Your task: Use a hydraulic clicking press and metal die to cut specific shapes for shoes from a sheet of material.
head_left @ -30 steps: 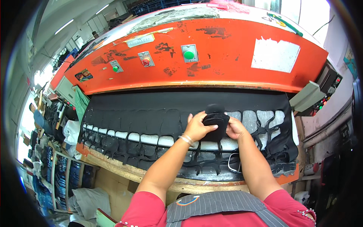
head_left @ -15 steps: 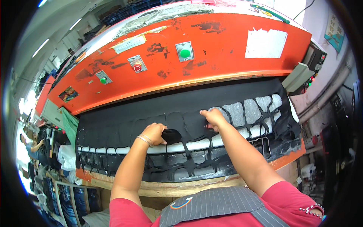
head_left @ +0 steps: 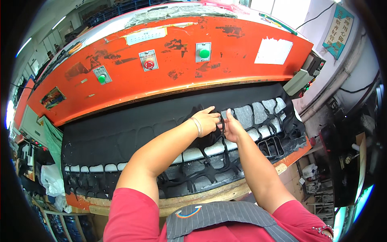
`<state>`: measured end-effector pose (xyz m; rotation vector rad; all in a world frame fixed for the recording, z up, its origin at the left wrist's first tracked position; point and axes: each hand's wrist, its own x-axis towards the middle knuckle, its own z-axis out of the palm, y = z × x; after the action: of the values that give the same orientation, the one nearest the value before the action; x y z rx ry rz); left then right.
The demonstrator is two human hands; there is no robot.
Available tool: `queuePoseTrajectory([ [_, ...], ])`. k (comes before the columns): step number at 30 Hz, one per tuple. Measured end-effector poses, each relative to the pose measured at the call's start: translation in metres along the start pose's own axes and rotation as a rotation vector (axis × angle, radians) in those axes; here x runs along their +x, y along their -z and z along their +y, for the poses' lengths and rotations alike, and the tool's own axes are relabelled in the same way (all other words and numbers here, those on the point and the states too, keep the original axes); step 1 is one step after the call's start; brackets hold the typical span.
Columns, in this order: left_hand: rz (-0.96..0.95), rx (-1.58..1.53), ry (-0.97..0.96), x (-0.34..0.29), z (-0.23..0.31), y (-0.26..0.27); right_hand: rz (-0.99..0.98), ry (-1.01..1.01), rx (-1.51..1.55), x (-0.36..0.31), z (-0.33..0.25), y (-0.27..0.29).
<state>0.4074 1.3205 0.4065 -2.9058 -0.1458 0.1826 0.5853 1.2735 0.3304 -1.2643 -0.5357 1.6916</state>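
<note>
A black fabric sheet point(head_left: 117, 139) lies across the bench, cut into rounded shapes joined by narrow strips. Dark cut pieces point(head_left: 210, 139) bunch under my left hand point(head_left: 207, 123), which is closed on them near the middle of the sheet. My right hand point(head_left: 234, 128) is close against it on the right, thumb raised and apart from its fingers. Its fingertips are partly hidden beside the left hand. To the right of both hands, thin black strips point(head_left: 253, 115) form a web over grey patches point(head_left: 242, 115) where shapes are gone.
An orange machine panel point(head_left: 121, 80) with green buttons and a red one point(head_left: 149, 64) rises behind the sheet. A metal cutting frame point(head_left: 271, 147) rests near the bench's right end. The wooden front edge point(head_left: 201, 197) runs close to my body. White plastic bags point(head_left: 51, 179) hang at left.
My left hand has moved right, carrying the black pieces until it meets my right hand. The right thumb now points up. The view has shifted slightly.
</note>
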Motion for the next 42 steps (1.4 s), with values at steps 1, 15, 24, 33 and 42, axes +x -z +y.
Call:
queuePoseTrajectory([
  [1, 0.003, 0.001, -0.006, -0.005, 0.002, 0.002, -0.041, -0.002, -0.014, -0.003, -0.003, -0.002],
  [15, 0.304, -0.017, 0.234, -0.034, 0.036, -0.006, 0.162, -0.076, -0.211, 0.050, -0.021, -0.042],
  [24, 0.332, -0.117, 0.320, -0.035, 0.060, 0.002, 0.191, -0.072, -0.203, 0.062, -0.020, -0.049],
  [33, 0.527, -0.189, 0.695, -0.105, 0.119, 0.075, 0.237, 0.035, -0.484, 0.033, -0.032, -0.061],
  [42, 0.146, -0.329, 1.093, -0.167, 0.115, 0.025, 0.037, 0.015, -0.614, 0.024, 0.005, -0.094],
])
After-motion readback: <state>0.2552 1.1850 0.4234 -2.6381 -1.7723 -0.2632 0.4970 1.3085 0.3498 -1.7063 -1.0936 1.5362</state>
